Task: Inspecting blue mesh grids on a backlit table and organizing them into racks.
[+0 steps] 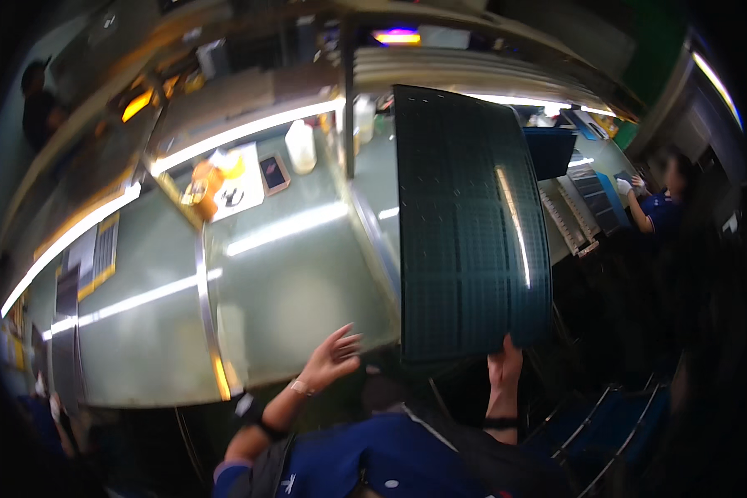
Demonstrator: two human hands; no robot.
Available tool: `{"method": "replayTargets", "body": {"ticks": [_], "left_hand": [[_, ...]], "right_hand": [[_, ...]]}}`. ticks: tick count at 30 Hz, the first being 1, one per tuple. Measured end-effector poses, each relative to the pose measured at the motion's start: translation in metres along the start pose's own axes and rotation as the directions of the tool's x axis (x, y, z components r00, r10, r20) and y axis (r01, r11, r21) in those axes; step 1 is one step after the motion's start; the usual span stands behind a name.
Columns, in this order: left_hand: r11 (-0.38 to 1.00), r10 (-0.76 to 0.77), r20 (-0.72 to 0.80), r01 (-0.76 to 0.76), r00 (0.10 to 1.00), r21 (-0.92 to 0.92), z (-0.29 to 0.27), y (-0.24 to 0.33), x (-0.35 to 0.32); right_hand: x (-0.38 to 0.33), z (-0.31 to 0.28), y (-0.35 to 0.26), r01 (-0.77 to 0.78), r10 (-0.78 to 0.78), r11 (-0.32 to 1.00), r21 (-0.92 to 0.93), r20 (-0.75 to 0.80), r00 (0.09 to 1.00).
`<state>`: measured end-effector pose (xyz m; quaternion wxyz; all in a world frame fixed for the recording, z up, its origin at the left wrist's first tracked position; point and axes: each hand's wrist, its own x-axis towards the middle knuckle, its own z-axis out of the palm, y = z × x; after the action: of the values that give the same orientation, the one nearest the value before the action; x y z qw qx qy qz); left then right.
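Observation:
A large, thin, dark green circuit board panel [465,224] with a faint grid pattern stands raised in front of me, right of the middle, slightly bowed. My right hand [505,363] grips its lower edge near the right corner; part of the fingers is hidden behind the panel. To the left, my left hand [334,358] hovers by the near edge of the glossy table [299,299], fingers spread and slightly blurred, with nothing in it. A gap separates that hand from the panel.
On the table's far side are a white bottle [300,148], a phone [274,173], a white sheet [245,195] and an orange object [203,189]. At the right, a co-worker [664,203] handles panels beside a ribbed rack [568,212]. Blue rack [614,427] lower right.

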<state>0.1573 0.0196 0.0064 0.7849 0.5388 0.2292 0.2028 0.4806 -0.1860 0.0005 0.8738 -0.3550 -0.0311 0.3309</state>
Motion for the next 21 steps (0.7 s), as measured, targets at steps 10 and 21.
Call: {"method": "replayTargets", "body": {"ticks": [10,21], "left_hand": [[0.867,-0.268,-0.05,0.218,0.962,-0.448,0.006,-0.066,-0.103],[0.969,-0.132,-0.492,0.008,0.86,-0.246,-0.139,0.004,-0.353]], "right_hand": [[-0.202,-0.032,0.071,-0.448,0.443,0.828,-0.337,-0.097,0.892],[-0.114,-0.014,0.074,-0.244,0.321,0.639,-0.73,-0.036,0.947]]}}
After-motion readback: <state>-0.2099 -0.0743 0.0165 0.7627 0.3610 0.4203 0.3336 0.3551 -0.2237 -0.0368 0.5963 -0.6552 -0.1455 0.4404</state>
